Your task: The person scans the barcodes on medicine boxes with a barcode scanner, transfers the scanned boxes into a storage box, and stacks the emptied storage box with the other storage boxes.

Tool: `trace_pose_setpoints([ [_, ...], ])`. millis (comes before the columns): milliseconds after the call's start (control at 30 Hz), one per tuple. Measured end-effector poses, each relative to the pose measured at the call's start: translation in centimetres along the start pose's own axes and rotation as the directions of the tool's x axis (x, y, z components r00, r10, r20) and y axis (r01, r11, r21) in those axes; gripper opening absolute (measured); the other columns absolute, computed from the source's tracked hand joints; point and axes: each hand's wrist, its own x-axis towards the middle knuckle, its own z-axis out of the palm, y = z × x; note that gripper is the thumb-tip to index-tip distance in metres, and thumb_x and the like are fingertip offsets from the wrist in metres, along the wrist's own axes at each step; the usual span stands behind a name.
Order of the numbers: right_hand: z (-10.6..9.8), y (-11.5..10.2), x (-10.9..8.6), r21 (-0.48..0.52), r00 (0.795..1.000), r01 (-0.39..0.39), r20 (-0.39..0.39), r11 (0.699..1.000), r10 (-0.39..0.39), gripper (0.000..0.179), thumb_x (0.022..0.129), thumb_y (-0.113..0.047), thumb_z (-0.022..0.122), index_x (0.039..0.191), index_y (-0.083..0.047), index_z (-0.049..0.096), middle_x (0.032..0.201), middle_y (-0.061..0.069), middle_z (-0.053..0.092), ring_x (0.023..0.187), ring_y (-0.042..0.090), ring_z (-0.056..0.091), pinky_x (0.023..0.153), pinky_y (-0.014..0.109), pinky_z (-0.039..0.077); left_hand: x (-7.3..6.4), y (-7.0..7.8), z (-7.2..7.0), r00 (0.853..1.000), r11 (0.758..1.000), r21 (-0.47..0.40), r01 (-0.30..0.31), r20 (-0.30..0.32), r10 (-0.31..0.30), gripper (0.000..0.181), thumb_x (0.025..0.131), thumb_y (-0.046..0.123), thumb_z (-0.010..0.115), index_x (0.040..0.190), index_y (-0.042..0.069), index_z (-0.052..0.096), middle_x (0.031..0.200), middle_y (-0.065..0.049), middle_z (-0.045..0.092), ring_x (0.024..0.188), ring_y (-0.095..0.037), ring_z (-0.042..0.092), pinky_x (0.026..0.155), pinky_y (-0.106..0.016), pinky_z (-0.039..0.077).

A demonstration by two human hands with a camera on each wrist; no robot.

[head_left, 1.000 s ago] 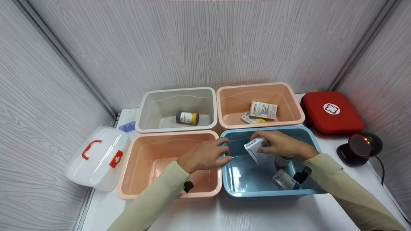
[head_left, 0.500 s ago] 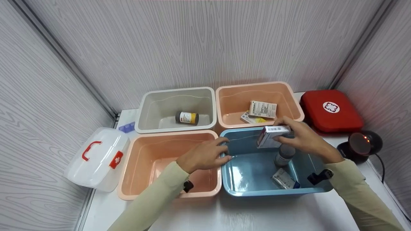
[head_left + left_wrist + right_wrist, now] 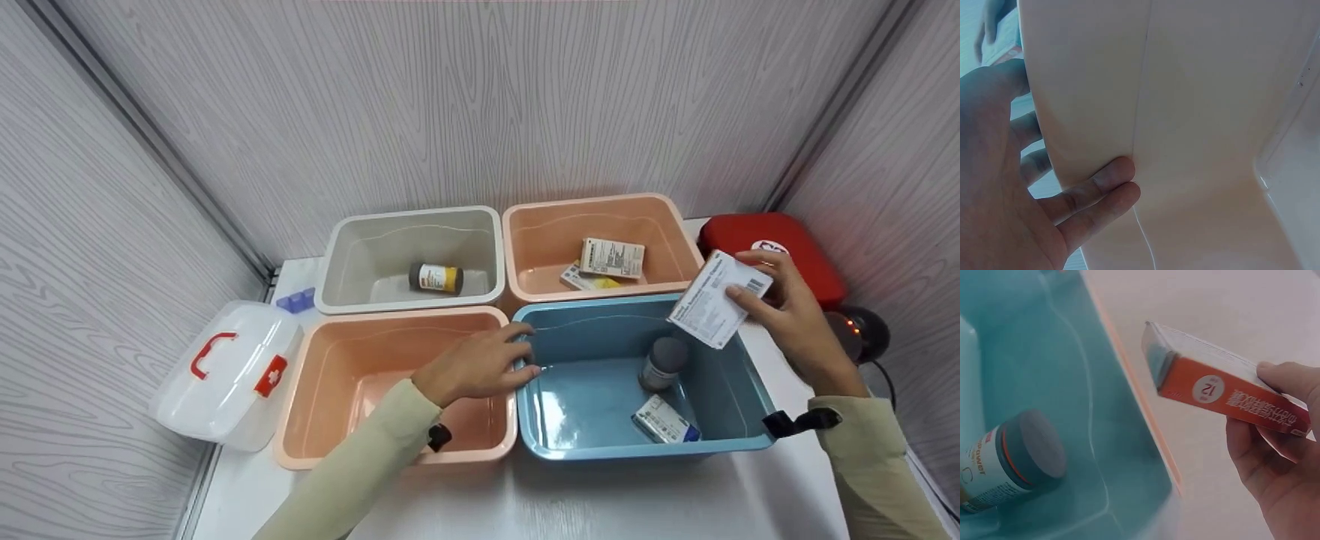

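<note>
Head: right hand (image 3: pixel 791 322) pinches a white box (image 3: pixel 716 301) above the blue bin's (image 3: pixel 581 331) corner; left hand (image 3: pixel 476 365), fingers loosely spread, straddles the peach bin's (image 3: pixel 409 335) rim. Left wrist: two fingertips (image 3: pixel 1122 170) touch its wall. Right wrist: the box's orange side reads "12".

Setting noted: small panelled tabletop booth, medical in theme; whether home, lab or clinic could not be told. Landmark: blue bin (image 3: pixel 592 397), set on a white tabletop (image 3: pixel 600 502). Behind it rose a pale wood-grain panel (image 3: pixel 465 97), with similar walling on both sides. Well to its left stood a translucent box (image 3: pixel 217 382) with a red handle and white-cross label; behind and right of it, a red case (image 3: pixel 816 255) with a round white emblem. Inside it were a lidded bottle (image 3: pixel 664 364) and a small printed pack (image 3: pixel 664 420); directly behind, a peach bin (image 3: pixel 536 281) contained printed cartons (image 3: pixel 613 257).
</note>
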Motion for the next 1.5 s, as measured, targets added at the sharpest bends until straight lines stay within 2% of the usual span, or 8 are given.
trace_pose_setpoints([
  [133, -1.7, 1.6, -0.8, 0.135, 0.999, -0.004, -0.053, 0.991, 0.011, 0.045, 0.109, -0.006, 0.064, 0.151, -0.007, 0.050, 0.127, -0.001, 0.061, 0.099, 0.011, 0.068, 0.080, 0.017, 0.061, -0.1, 0.0, 0.0, 1.000, 1.000, 0.008, -0.012, -0.003, 0.012, 0.045, 0.112, 0.052, 0.051, 0.131, 0.018, 0.073, 0.170, -0.005, 0.047, 0.141, -0.028, 0.061, 0.118, -0.047, 0.053],
  [233, -2.8, 3.2, -1.6, 0.251, 0.994, -0.020, -0.102, 0.968, 0.047, 0.039, 0.109, -0.005, 0.063, 0.147, -0.005, 0.054, 0.129, 0.003, 0.060, 0.099, 0.012, 0.065, 0.080, 0.015, 0.060, -0.1, 0.0, -0.1, 1.000, 1.000, 0.018, -0.021, -0.008, 0.021, 0.045, 0.112, 0.053, 0.050, 0.129, 0.018, 0.074, 0.169, -0.006, 0.048, 0.137, -0.028, 0.063, 0.116, -0.046, 0.054],
  [400, -3.6, 6.2, -3.3, 0.395, 0.971, -0.109, -0.152, 0.912, 0.182, 0.045, 0.110, -0.010, 0.063, 0.153, -0.012, 0.051, 0.134, 0.002, 0.053, 0.105, 0.013, 0.061, 0.083, 0.014, 0.058, -0.2, 0.0, -0.2, 1.000, 1.000, 0.014, -0.027, -0.009, 0.027, 0.046, 0.112, 0.053, 0.051, 0.130, 0.017, 0.074, 0.168, -0.005, 0.048, 0.138, -0.027, 0.063, 0.116, -0.045, 0.053],
  [567, -3.6, 8.7, -5.2, 0.550, 0.936, -0.157, -0.182, 0.820, 0.302, 0.048, 0.110, -0.013, 0.064, 0.155, -0.017, 0.048, 0.138, -0.001, 0.048, 0.110, 0.012, 0.063, 0.086, 0.016, 0.060, -0.2, 0.0, -0.1, 1.000, 1.000, 0.012, -0.025, -0.004, 0.025, 0.047, 0.112, 0.053, 0.050, 0.131, 0.017, 0.074, 0.169, -0.005, 0.047, 0.137, -0.025, 0.063, 0.116, -0.045, 0.054],
  [767, -2.5, 11.1, -7.2, 0.701, 0.903, -0.180, -0.160, 0.690, 0.399, 0.045, 0.110, -0.010, 0.064, 0.150, -0.021, 0.048, 0.131, -0.001, 0.053, 0.100, 0.008, 0.073, 0.085, 0.020, 0.063, -0.1, 0.0, -0.2, 1.000, 1.000, 0.016, -0.015, 0.008, 0.015, 0.047, 0.112, 0.053, 0.051, 0.133, 0.018, 0.073, 0.170, -0.005, 0.046, 0.139, -0.026, 0.062, 0.117, -0.045, 0.053],
  [1100, -1.0, 12.6, -8.7, 0.780, 0.861, -0.223, -0.124, 0.585, 0.493, 0.045, 0.108, -0.012, 0.067, 0.147, -0.024, 0.048, 0.124, -0.005, 0.062, 0.095, 0.009, 0.076, 0.082, 0.025, 0.065, -0.1, 0.1, -0.1, 1.000, 1.000, 0.022, -0.002, 0.005, 0.002, 0.046, 0.111, 0.055, 0.050, 0.130, 0.020, 0.074, 0.170, -0.003, 0.046, 0.141, -0.027, 0.061, 0.117, -0.046, 0.053],
  [1267, -1.6, 11.6, -8.1, 0.788, 0.881, -0.179, -0.138, 0.589, 0.452, 0.044, 0.110, -0.008, 0.063, 0.149, -0.021, 0.048, 0.124, -0.002, 0.062, 0.096, 0.010, 0.076, 0.083, 0.025, 0.065, 0.0, 0.2, -0.2, 1.000, 1.000, 0.025, -0.016, 0.001, 0.016, 0.046, 0.111, 0.054, 0.049, 0.128, 0.019, 0.074, 0.169, -0.004, 0.048, 0.137, -0.027, 0.063, 0.115, -0.045, 0.054],
  [1500, -3.6, 7.2, -4.0, 0.738, 0.922, -0.121, -0.164, 0.664, 0.351, 0.049, 0.109, -0.006, 0.065, 0.152, -0.019, 0.047, 0.136, 0.001, 0.050, 0.106, 0.012, 0.069, 0.085, 0.023, 0.063, 0.0, 0.1, -0.1, 1.000, 1.000, 0.018, 0.002, 0.011, -0.002, 0.045, 0.111, 0.054, 0.050, 0.130, 0.020, 0.074, 0.170, -0.004, 0.046, 0.138, -0.026, 0.062, 0.115, -0.046, 0.054],
])
